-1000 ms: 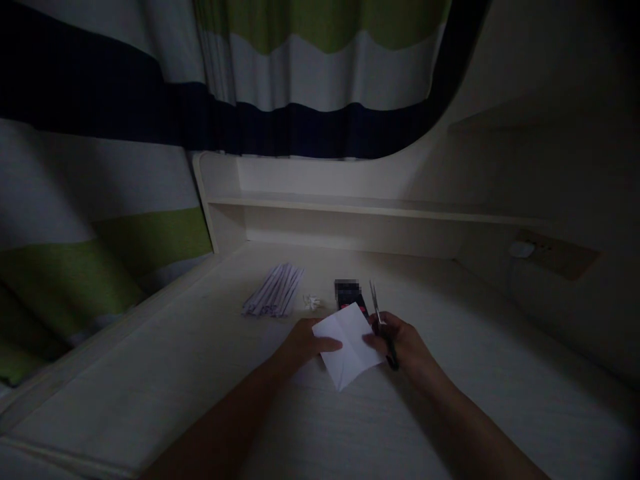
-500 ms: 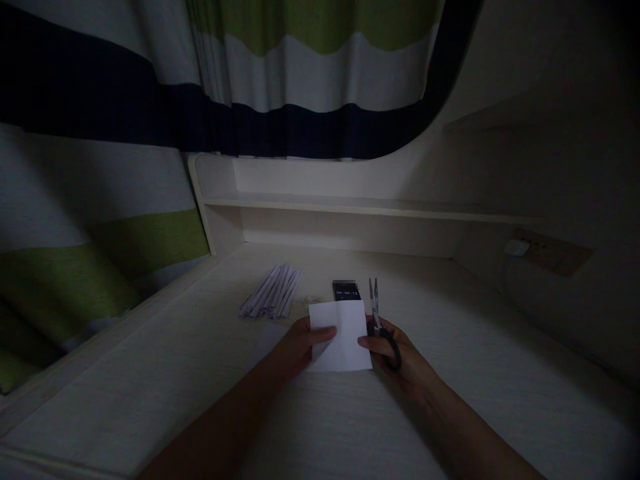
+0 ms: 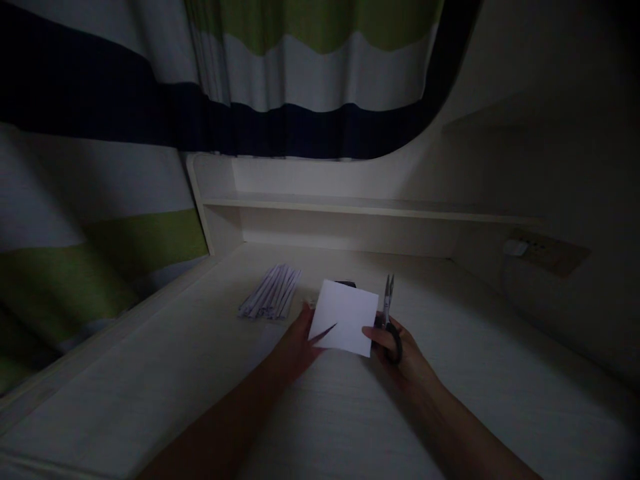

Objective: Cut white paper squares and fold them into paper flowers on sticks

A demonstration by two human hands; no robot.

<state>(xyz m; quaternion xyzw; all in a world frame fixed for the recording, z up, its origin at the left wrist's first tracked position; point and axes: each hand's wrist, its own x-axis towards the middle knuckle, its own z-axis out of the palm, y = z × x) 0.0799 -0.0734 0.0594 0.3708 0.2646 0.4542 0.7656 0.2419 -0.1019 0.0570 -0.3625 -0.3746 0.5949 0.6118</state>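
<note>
A white square piece of paper [image 3: 347, 313] is held up over the table, tilted, between my two hands. My left hand [image 3: 299, 343] is at its lower left edge, with its fingers partly hidden beneath it. A narrow dark wedge runs into the paper from that side; whether it is a slit or a shadow I cannot tell. My right hand [image 3: 400, 350] pinches the right edge under its thumb. That same hand also keeps a pair of scissors [image 3: 387, 300] by the black handles, blades pointing away from me and slightly apart.
A bundle of thin pale sticks or rolled strips [image 3: 271, 292] lies on the table [image 3: 200, 400] to the left. Behind the paper, a dark phone [image 3: 347, 284] is mostly covered. Small pale bits [image 3: 309, 303] lie near the bundle. A shelf [image 3: 350, 205] spans the back, below a striped curtain [image 3: 320, 80].
The paper has turned clockwise and risen a little, now covering most of the phone. My left thumb has left the paper's face. The scissors have shifted slightly right.
</note>
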